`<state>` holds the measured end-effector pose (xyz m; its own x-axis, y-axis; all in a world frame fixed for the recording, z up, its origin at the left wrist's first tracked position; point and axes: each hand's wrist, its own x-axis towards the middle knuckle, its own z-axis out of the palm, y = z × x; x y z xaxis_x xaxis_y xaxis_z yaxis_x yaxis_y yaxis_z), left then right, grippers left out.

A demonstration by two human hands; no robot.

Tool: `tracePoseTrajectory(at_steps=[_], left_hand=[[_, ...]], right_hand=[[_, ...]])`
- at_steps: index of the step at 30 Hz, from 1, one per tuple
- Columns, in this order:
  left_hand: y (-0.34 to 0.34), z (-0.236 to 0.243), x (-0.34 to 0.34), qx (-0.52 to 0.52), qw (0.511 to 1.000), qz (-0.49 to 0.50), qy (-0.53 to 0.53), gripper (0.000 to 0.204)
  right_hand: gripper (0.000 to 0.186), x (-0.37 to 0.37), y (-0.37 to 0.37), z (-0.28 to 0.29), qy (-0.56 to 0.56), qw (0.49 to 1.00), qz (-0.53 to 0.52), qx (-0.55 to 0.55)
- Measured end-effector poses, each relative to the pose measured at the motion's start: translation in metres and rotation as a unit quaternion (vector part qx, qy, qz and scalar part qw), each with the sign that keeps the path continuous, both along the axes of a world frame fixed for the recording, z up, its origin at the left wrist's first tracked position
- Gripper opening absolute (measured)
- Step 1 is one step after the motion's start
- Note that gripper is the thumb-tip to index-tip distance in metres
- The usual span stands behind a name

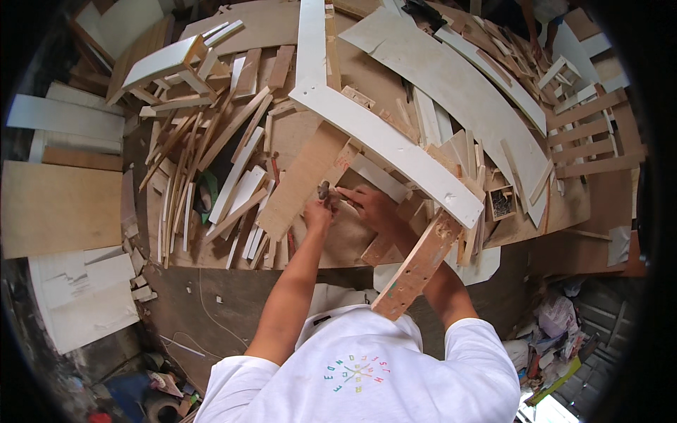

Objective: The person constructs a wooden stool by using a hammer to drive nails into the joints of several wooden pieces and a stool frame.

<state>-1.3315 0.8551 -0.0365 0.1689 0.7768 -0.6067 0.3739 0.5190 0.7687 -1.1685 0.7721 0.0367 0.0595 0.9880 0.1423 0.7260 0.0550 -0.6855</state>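
Observation:
My left hand (320, 213) is closed around a tool with a short dark metal head, which looks like a hammer (324, 189). Right beside it, my right hand (372, 207) has its fingers pinched together toward the tool; whatever they hold is too small to make out. Both hands are beside a wide tan board (296, 187), inside the angle of a white-topped wooden frame (395, 141). From the frame's near end a brown wooden leg (416, 268) sticks out toward me, crossing over my right forearm and hiding part of it.
Long thin wood strips (211, 141) are heaped on the left of the worktable. A curved white panel (458, 84) lies at the far right, near a small box of nails (502, 203). Board offcuts (60, 208) stand at the left, and a slatted wooden piece (596, 134) at the right.

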Motion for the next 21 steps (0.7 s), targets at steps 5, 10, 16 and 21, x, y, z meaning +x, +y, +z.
tracePoseTrajectory(at_steps=[5,10,16,21], left_hand=[[-0.002,-0.007,0.001,0.046,0.998,-0.017,0.04,0.023],[-0.006,0.007,0.001,0.085,0.996,-0.007,0.022,0.023],[-0.005,0.013,0.001,0.024,0.997,0.053,-0.06,0.021],[0.003,0.009,0.004,-0.029,0.999,-0.01,0.01,0.032]], right_hand=[[0.055,0.008,0.008,0.005,-0.033,0.998,0.044,-0.017],[0.056,0.02,0.014,0.018,-0.028,0.993,0.084,-0.073],[0.06,0.016,0.03,0.008,-0.068,0.995,0.079,0.009],[0.045,0.025,0.021,0.01,-0.052,0.997,0.05,-0.038]])
